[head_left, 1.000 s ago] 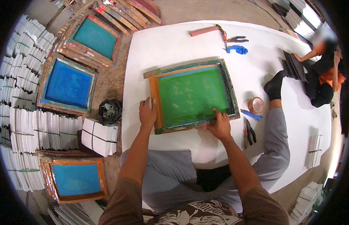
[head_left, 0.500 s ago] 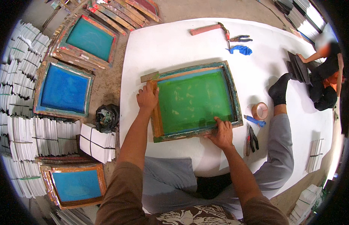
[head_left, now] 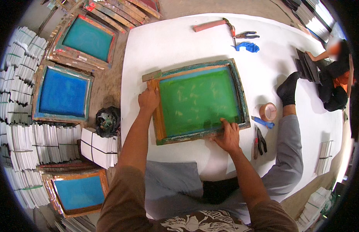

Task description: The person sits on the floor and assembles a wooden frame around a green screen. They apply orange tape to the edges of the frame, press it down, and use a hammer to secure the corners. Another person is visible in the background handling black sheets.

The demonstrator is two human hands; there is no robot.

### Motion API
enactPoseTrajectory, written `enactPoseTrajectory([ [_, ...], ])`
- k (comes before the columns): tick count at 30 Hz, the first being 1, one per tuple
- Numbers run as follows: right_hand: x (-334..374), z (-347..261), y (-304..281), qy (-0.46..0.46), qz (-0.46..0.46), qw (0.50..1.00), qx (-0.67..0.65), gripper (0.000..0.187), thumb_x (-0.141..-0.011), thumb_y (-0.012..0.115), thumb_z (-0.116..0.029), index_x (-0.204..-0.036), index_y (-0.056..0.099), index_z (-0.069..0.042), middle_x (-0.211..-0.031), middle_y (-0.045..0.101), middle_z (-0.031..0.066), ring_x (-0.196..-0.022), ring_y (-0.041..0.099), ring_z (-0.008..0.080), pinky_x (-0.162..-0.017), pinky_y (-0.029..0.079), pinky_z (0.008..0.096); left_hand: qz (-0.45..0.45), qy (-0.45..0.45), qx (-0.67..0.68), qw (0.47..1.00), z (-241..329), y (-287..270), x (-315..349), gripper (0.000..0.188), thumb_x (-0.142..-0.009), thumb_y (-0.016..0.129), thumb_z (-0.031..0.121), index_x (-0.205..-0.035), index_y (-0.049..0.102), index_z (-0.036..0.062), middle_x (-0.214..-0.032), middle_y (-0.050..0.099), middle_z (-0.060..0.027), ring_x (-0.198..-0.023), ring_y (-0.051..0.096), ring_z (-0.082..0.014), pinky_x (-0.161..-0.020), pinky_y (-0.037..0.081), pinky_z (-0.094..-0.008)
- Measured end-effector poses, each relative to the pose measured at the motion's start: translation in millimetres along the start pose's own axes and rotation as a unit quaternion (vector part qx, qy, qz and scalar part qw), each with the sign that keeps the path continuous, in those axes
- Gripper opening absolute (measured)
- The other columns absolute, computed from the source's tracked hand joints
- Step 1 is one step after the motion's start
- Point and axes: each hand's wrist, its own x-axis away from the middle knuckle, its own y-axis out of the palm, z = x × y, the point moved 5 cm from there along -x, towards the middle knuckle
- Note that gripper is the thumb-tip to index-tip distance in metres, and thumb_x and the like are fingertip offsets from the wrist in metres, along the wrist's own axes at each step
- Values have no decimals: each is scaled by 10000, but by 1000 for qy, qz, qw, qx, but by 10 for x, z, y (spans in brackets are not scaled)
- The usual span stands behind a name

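A silk-screen printing frame (head_left: 242, 92) with a green mesh lies on the white sheet in front of me, slightly tilted. Brown tape (head_left: 160, 129) runs along its left side. My left hand (head_left: 148, 98) rests on the upper part of that taped side, fingers curled over the bar; its fingertips are partly hidden. A short flat wooden strip (head_left: 152, 75) sticks out at the frame's upper left corner. My right hand (head_left: 227, 137) grips the near bar towards the right corner, with a fingertip reaching over onto the green mesh.
Right of the frame lie a tape roll (head_left: 268, 111), a blue cutter (head_left: 263, 122) and black-handled pliers (head_left: 261, 141). Beyond it are a hammer (head_left: 210, 25), more pliers (head_left: 247, 34) and a blue cloth (head_left: 247, 47). Other screens (head_left: 65, 92) and paper stacks (head_left: 23, 143) stand left. A person (head_left: 334, 73) sits right.
The whole view has shifted slightly. Both hands keep almost the same places on the printing frame, which has hardly moved.
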Motion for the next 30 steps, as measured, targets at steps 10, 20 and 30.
enactPoseTrajectory([
  [10, -28, -13, 22, 1, 6, 1000, -1, 1052, -605, 966, -392, -1454, 433, -71, -1057, 656, 111, -1078, 555, 312, -1054, 365, 480, 28, 51, -119, 991, 45, -147, 63, 836, -962, 511, 680, -1586, 338, 151, -1392, 515, -218, -1235, 543, -387, -917, 478, -578],
  [20, -1, 20, 62, -19, 6, 1000, 12, 1060, -630, 941, -435, -1471, 414, -63, -1124, 618, 126, -1084, 536, 335, -1066, 357, 486, 42, 26, 55, 997, -200, 171, 503, 727, -1008, 525, 572, -1616, 296, 244, -1410, 491, -272, -1201, 571, -437, -949, 505, -547],
  [30, -22, -52, -15, -5, -10, 1000, 3, 1037, -661, 926, -435, -1483, 396, -90, -1173, 601, 136, -1133, 527, 353, -1081, 353, 493, 5, 342, -129, 931, 63, -146, 2043, 551, -910, 640, 607, -1072, 797, 104, -1408, 511, -234, -1364, 428, -397, -1193, 252, -600],
])
